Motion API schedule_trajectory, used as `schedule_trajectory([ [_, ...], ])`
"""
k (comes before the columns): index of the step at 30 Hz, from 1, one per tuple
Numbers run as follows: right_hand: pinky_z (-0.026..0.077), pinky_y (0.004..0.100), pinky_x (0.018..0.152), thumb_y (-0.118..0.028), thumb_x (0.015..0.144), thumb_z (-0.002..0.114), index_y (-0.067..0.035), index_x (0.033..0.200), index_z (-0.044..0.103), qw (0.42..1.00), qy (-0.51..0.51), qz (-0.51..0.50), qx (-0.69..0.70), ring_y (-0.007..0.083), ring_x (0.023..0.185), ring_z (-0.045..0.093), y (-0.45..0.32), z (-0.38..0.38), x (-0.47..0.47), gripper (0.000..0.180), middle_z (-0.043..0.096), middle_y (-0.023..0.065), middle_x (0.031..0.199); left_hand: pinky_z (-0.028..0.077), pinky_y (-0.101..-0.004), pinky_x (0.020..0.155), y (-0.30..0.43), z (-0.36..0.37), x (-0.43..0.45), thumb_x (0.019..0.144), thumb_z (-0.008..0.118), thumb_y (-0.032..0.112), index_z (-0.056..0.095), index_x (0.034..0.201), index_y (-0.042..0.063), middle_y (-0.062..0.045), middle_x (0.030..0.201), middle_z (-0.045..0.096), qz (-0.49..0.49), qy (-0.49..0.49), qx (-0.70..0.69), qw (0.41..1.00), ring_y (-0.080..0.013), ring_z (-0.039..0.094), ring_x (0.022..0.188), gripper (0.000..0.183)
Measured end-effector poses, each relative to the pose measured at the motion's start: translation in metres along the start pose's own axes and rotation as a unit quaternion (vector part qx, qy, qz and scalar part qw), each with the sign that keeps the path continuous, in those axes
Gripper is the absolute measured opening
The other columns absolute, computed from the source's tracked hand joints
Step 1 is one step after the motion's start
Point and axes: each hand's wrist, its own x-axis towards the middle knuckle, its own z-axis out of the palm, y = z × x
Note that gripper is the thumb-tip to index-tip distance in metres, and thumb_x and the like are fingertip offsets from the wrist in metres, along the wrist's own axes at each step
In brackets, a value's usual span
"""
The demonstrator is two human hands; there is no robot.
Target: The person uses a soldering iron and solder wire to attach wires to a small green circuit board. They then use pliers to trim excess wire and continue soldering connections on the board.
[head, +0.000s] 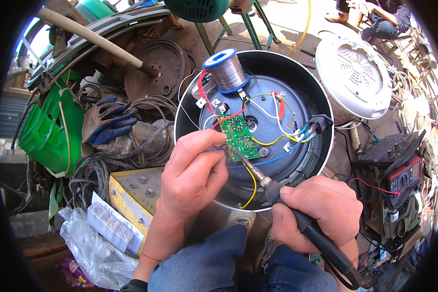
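My right hand (314, 213) grips the black handle of a soldering iron (270, 186), its tip touching or very near the lower left part of a green circuit board (237, 133). At the board's left edge, my left hand (195, 168) has thumb and forefinger pinched together. A thin strand loops from a spool of solder wire (228, 75) down behind that hand and seems to run into the pinch, though the fingers hide its end. Red, blue and yellow wires surround the board. Beneath lies the grey metal bottom of a round appliance housing (295, 162), with a power socket (320, 124) on its right.
A white vented cover (354, 78) rests at the upper right, with a red multimeter (404, 177) below it. To the left are work gloves (109, 120), coiled cable (91, 179), a yellow metal box (127, 197) and a plastic bag (95, 252). Another person (381, 18) sits beyond.
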Motion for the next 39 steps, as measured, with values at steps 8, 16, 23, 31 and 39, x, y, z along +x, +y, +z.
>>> schedule_trajectory([
  [8,0.052,0.0291,0.047,0.001,0.071,0.082,0.003,0.091,0.071,1.000,-0.003,-0.003,-0.001,0.0185,0.049,0.063,-0.0005,0.0000,0.0002,0.022,0.063,0.0052,0.060,0.057,-0.0377,0.082,-0.0022,0.0000,0.0007,0.069,0.074,-0.013,0.066,0.088,-0.004,-0.014,0.107,0.068,0.015,0.002,-0.001,1.000,-0.0313,0.069,0.095,0.022],
  [16,0.052,0.0290,0.047,0.000,0.071,0.082,0.002,0.091,0.071,1.000,-0.004,-0.002,-0.003,0.0185,0.049,0.062,0.0003,-0.0001,-0.0007,0.023,0.062,0.0053,0.060,0.057,-0.0380,0.081,-0.0027,-0.0005,0.0022,0.069,0.074,-0.014,0.066,0.089,-0.005,-0.014,0.106,0.069,0.023,0.000,-0.006,1.000,-0.0315,0.069,0.094,0.024],
  [23,0.051,0.0289,0.047,-0.001,0.071,0.082,0.001,0.091,0.071,1.000,0.001,-0.004,-0.006,0.0181,0.048,0.062,0.0006,0.0002,-0.0009,0.023,0.062,0.0049,0.059,0.057,-0.0379,0.081,-0.0019,-0.0005,0.0014,0.069,0.074,-0.013,0.066,0.088,-0.004,-0.014,0.107,0.069,0.012,-0.002,-0.006,1.000,-0.0315,0.069,0.094,0.023],
  [31,0.051,0.0288,0.046,-0.001,0.071,0.082,0.001,0.091,0.071,1.000,0.009,-0.008,-0.006,0.0179,0.048,0.061,0.0009,0.0019,-0.0009,0.022,0.062,0.0043,0.059,0.057,-0.0377,0.080,-0.0024,-0.0008,0.0016,0.069,0.074,-0.014,0.066,0.089,-0.004,-0.013,0.105,0.069,0.019,0.000,-0.007,1.000,-0.0312,0.069,0.093,0.024],
  [39,0.051,0.0289,0.047,-0.001,0.071,0.082,0.000,0.091,0.071,1.000,0.004,-0.003,-0.004,0.0183,0.048,0.061,0.0006,0.0013,-0.0015,0.023,0.061,0.0044,0.059,0.057,-0.0375,0.080,-0.0013,-0.0008,0.0037,0.069,0.074,-0.014,0.066,0.088,-0.004,-0.013,0.105,0.069,0.016,0.002,-0.006,1.000,-0.0308,0.069,0.094,0.023],
])
